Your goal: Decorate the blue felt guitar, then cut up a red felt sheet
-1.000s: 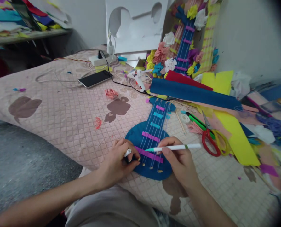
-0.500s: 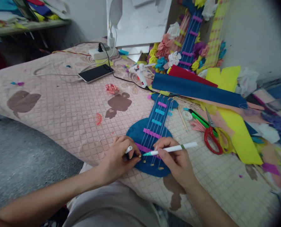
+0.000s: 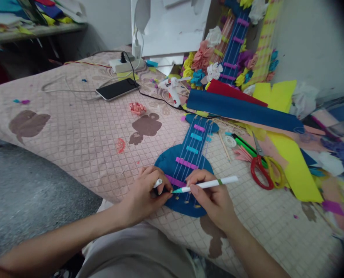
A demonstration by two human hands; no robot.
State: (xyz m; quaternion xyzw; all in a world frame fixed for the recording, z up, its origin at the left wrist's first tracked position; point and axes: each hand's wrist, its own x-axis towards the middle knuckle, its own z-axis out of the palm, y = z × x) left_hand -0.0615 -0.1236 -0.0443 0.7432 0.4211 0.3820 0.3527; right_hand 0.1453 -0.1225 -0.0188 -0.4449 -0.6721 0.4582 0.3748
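right hand grips a slanted marker while left hand curls around a white cap.

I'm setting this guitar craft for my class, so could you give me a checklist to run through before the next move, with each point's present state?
1. Marker uncapped and in the right hand: ok, green tip exposed.
2. White cap kept in hand: ok, the left hand holds it.
3. Blue guitar lying on the table, not hanging over its edge: ok.
4. Marker tip touching the guitar: cannot tell; it is right beside the left fingertips.
5. Glue gun switched off: cannot tell.
6. Area right of the guitar tidy: not ok; scissors and a yellow sheet lie among scraps.
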